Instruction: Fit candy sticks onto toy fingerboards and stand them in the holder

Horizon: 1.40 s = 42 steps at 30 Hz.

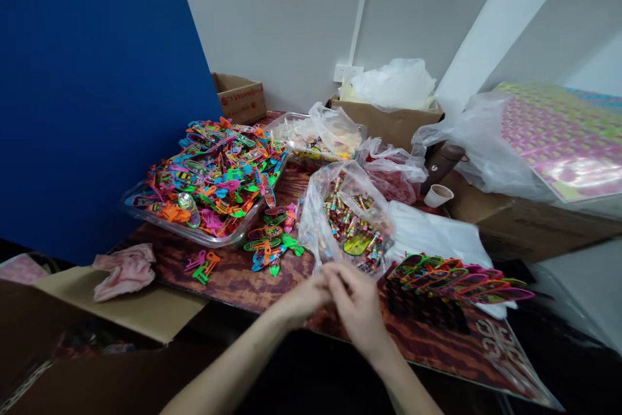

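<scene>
- Bare skin meets bare skin at the near edge of the table (pixel 230 289): left hand (pixel 311 302) and right hand (pixel 358 308) come together, fingers curled in tight, right over left! Whether anything is pinched between them, I cannot tell; it is blurred and hidden.
- Just beyond the knuckles sits the clear plastic bag (pixel 311 224), mouth spread wide and facing up, probably so fingers can dip straight in; small multicoloured pieces (pixel 357 217) fill it, with a yellow-green piece (pixel 357 245) lying on top.
- Over on the right, what a line-up! Toy skateboards (pixel 459 279) lean in a tight, overlapping row along a black rack (pixel 430 308), seemingly set that way to keep them ordered and apart from the loose ones.
- Left of the bag, a loose cluster (pixel 272 240) lies on bare wood, and three or so clips (pixel 201 266) lie nearer the edge, perhaps kept close for easy reach.
- Behind them, the big one: a clear tray (pixel 230 237) heaped high with bright toys (pixel 214 169), its walls presumably there to stop a spill.
- Farther out, a paper cup (pixel 438 195) stands beside a tilted dark bottle (pixel 443 164), both out of the hands' way, it seems.
</scene>
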Each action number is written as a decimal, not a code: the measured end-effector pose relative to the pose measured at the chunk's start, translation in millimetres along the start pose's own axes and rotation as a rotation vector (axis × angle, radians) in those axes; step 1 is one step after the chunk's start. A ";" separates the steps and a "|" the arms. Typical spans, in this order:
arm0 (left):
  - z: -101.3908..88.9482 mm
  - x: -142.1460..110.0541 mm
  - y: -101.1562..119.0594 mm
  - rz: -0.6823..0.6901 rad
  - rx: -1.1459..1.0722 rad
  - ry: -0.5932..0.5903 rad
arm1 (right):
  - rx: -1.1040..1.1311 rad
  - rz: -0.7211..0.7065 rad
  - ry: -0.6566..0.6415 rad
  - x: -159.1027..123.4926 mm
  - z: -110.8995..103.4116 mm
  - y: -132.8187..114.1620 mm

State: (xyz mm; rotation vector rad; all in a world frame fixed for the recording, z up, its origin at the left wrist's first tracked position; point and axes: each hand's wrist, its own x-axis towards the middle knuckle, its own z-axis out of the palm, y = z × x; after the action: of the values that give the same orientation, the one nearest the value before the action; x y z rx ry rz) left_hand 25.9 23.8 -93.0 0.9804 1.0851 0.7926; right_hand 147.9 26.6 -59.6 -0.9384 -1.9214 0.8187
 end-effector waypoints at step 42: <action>-45.8 32.9 36.5 0.780 1.252 0.378 | 0.223 0.427 0.299 24.5 -2.4 81.0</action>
State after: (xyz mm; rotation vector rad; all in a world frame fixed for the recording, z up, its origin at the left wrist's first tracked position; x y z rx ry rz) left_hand -10.4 78.2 -77.6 2.4842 1.5700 0.9043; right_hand 165.1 88.9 -114.4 -1.2725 -1.3606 1.0452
